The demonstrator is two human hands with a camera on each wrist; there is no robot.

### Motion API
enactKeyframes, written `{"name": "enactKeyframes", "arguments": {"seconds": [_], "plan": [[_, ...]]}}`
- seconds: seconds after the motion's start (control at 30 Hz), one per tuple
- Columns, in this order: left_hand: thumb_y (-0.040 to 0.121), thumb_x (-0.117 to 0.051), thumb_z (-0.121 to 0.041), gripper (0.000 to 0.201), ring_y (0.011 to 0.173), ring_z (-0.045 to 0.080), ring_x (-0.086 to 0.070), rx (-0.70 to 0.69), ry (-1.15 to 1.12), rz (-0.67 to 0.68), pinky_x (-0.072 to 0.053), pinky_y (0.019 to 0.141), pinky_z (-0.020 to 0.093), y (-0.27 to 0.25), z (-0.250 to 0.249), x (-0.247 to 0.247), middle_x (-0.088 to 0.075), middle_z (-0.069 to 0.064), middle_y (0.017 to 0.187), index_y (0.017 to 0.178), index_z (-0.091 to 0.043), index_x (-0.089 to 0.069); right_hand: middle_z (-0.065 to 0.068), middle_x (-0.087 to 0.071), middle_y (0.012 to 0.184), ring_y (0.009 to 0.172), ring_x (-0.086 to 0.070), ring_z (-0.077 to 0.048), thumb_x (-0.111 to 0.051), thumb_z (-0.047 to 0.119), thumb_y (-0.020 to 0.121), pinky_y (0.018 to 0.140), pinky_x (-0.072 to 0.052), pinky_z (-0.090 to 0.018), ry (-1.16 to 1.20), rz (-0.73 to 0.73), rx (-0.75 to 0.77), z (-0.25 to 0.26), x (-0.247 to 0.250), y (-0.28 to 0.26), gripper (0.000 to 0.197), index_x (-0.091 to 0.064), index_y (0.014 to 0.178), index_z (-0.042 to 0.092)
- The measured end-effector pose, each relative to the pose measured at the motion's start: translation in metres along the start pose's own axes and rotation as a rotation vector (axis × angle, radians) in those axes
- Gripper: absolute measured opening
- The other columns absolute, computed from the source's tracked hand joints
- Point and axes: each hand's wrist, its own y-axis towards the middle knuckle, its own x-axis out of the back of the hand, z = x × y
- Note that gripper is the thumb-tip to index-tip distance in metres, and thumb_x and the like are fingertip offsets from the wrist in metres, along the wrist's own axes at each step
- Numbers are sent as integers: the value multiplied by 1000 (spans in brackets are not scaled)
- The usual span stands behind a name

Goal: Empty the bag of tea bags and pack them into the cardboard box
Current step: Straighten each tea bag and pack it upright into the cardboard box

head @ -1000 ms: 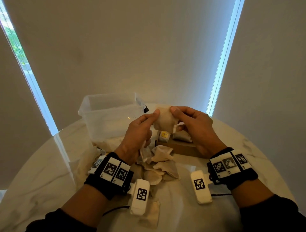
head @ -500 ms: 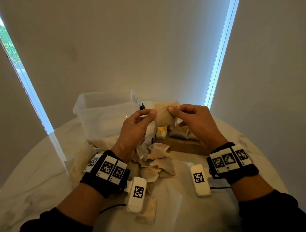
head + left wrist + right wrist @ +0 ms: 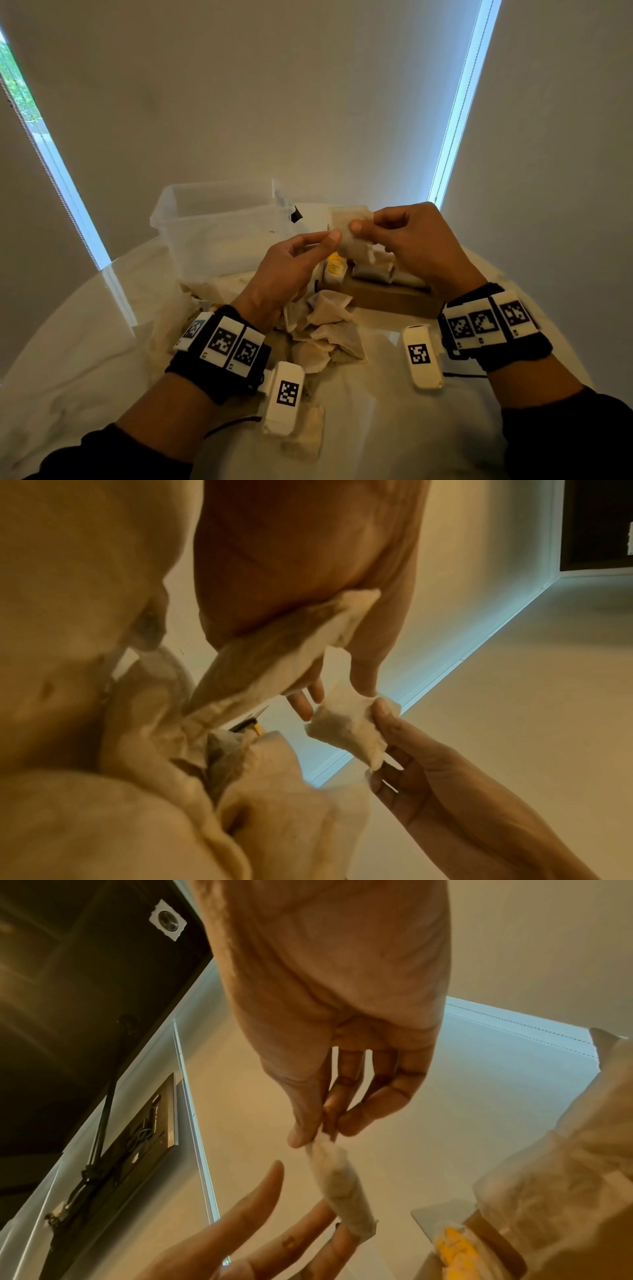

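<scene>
At the far left of the round white tabletop [image 3: 85, 359] stands a clear plastic tub [image 3: 219, 233], upright and open at the top, with crumpled cream wrapping [image 3: 171, 329] spread beside its base. To its right, the left hand [image 3: 291, 270] is raised above the tabletop; its fingers are extended and nearly straight, the fingertips touching the lower left edge of a tea bag [image 3: 352, 233] without curling round it. In the right wrist view the same fingers [image 3: 260, 1204] lie spread below the hanging tea bag [image 3: 339, 1185]. Below the hands, a loose heap of tea bags [image 3: 329, 329] lies on the tabletop between the two wrists, and one further tea bag [image 3: 308, 435] lies nearer the viewer, partly under the left wrist camera [image 3: 284, 397]. The held tea bag hangs in the air above the near left end of the cardboard box [image 3: 387, 299]. The box rests on the tabletop behind the heap and already contains several tea bags standing on edge, one with a yellow tag [image 3: 335, 266]. At the right, the right hand [image 3: 414, 243] pinches the upper right corner of the held tea bag between thumb and curled fingers; the left wrist view shows this pinch [image 3: 383, 712].
</scene>
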Motion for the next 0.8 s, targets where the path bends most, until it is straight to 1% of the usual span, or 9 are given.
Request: {"name": "enactKeyframes", "arguments": {"seconds": [0.13,0.17,0.2,0.3,0.4,0.47,0.53,0.6,0.8], "plan": [[97,-76,-33,42,41,8,-58,9,-8,20,-52,46,17,-5,-5,-3,-78,5,107,133,-14,-69,10,-80,91,82,-76,-10,-81,47,90,66,-59,-17,-46,53,-43,1,0,0,26,-84,101,24],[97,-76,-28,42,53,-13,-33,8,-25,28,-61,60,23,-6,-7,-4,-77,8,107,134,-10,-68,10,-79,95,84,-77,-10,-80,46,91,65,-59,-16,-43,54,-47,1,0,0,27,-83,105,23],[97,-76,-24,41,90,7,-55,6,-40,33,-60,79,34,-8,-10,-5,-76,9,104,134,-7,-68,9,-79,98,87,-77,-10,-79,45,92,66,-60,-17,-24,56,-47,0,-1,1,29,-82,108,22],[98,-75,-17,35,46,2,-65,-38,-56,31,-40,97,46,-10,-11,-6,-76,14,109,129,-2,-69,6,-80,99,91,-78,-13,-78,44,93,72,-65,-25,20,102,-88,0,1,1,27,-80,108,21],[100,-73,-18,32,42,-4,-57,-42,-27,-6,-48,90,45,-6,-7,-4,-76,14,114,129,-6,-71,2,-80,96,90,-78,-19,-79,43,93,73,-67,-31,-23,101,-131,-4,12,6,25,-80,103,21],[100,-72,-24,29,41,-3,-54,-4,4,1,-58,63,29,-3,-3,-1,-76,7,107,127,-12,-73,1,-80,96,87,-78,-20,-77,44,95,73,-68,-36,-95,19,-106,-12,21,12,28,-79,108,19],[99,-73,-33,27,40,2,-44,61,56,48,-43,43,19,-1,2,3,-77,-6,91,123,-19,-76,2,-79,99,86,-78,-19,-76,45,96,76,-68,-39,-181,-6,-118,-24,28,20,30,-77,112,19],[98,-74,-39,26,43,4,-40,100,113,83,-34,42,21,0,7,5,-76,-14,79,119,-24,-77,2,-78,103,86,-79,-19,-76,43,96,84,-67,-43,-251,53,-188,-35,28,25,31,-75,114,19],[100,-71,-44,26,44,-4,-51,127,217,149,-36,45,20,-1,6,4,-81,-7,108,116,-28,-81,-15,-79,107,93,-79,-32,-76,22,98,87,-66,-36,-226,312,-305,-36,26,29,23,-70,118,11]]}}
